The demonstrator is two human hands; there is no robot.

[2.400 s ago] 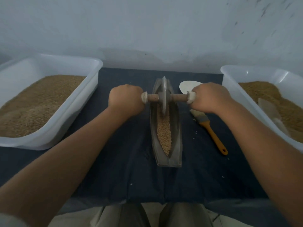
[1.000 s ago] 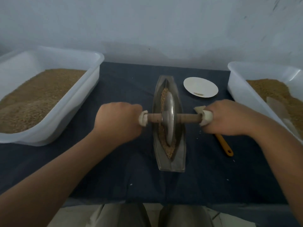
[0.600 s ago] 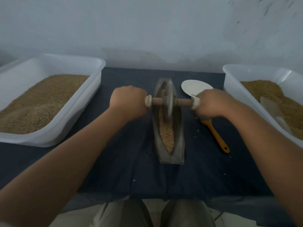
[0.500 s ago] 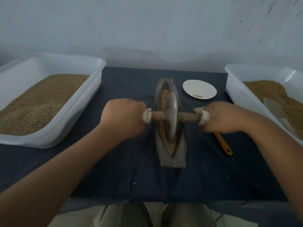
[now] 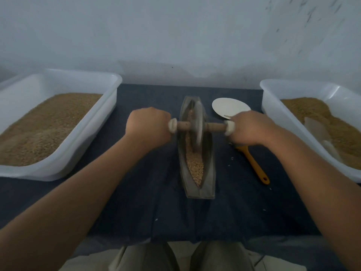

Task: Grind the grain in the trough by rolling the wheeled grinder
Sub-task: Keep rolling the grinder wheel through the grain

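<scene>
The fingers of your left hand (image 5: pixel 148 127) are curled tight round the left end of the wooden handle, and those of your right hand (image 5: pixel 248 128) are clamped on the right end. You see only the backs of both fists, so the fingertips are hidden underneath. A pale collar sits on the handle just inside each fist.

Between your fists the grinder (image 5: pixel 197 126) stands upright on its wheel, which is blurred. It sits in the far half of the trough (image 5: pixel 209 173), with the handle crossing above both rims. The trough is long, narrow and boat-shaped, and it lies lengthwise straight ahead of you. The grain (image 5: pixel 195 167) fills the groove on your side of the wheel, and a little shows beside the wheel at the far end.

Just beyond your right hand lies a white plate (image 5: pixel 228 107), partly covered by your knuckles. A brush (image 5: pixel 254 163) with an orange handle pokes out from under that hand, pointing back toward you. A few loose kernels dot the dark cloth on the surface (image 5: pixel 136 192).

Well out to each side stands a white tub of brown grain, the left tub (image 5: pixel 91 132) and the right tub (image 5: pixel 273 108). A pale scoop (image 5: pixel 316 132) lies in the right one. A bare wall (image 5: pixel 175 36) rises behind.
</scene>
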